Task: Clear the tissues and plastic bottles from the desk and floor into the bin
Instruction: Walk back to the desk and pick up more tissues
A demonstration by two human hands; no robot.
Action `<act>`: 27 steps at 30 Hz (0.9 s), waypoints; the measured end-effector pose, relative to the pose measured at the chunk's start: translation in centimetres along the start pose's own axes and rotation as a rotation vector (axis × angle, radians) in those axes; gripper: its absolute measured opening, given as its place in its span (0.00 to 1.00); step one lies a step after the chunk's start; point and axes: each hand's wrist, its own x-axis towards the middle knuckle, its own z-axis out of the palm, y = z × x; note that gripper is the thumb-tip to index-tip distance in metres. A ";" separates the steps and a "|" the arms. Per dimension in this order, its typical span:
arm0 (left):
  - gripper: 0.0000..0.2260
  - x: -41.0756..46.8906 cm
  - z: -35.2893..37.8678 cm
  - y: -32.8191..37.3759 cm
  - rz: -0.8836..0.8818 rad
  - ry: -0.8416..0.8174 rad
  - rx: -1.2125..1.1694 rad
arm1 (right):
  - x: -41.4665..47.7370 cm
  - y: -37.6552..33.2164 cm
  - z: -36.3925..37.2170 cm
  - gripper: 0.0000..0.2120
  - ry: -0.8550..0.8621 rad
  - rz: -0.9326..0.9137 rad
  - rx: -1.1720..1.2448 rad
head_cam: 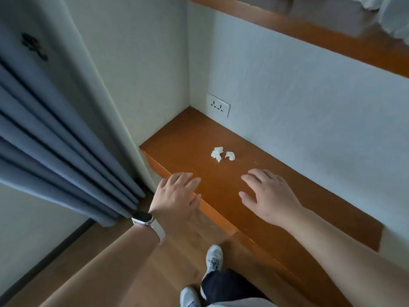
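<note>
Tissues beyond flat left hand, right hand

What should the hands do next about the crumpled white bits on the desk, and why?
Probably reach the right hand forward and pinch the smaller tissue, which lies nearer to it than the larger tissue. Both lie untouched on the desk, past the fingertips, and the right hand and left hand are open and hold nothing.

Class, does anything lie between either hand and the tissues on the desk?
Nothing visible does. Only bare desk separates the left hand and right hand from the two tissues. Both hands are open.
</note>
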 end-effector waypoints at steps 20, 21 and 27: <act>0.24 18.2 8.7 -0.1 -0.183 -0.199 -0.237 | 17.9 7.0 9.7 0.23 -0.091 0.071 0.155; 0.23 19.0 9.3 0.1 -0.187 -0.192 -0.258 | 18.5 7.2 9.9 0.24 -0.088 0.078 0.167; 0.27 22.7 12.4 0.7 -0.156 -0.170 -0.314 | 21.9 8.3 11.3 0.29 -0.141 0.105 0.208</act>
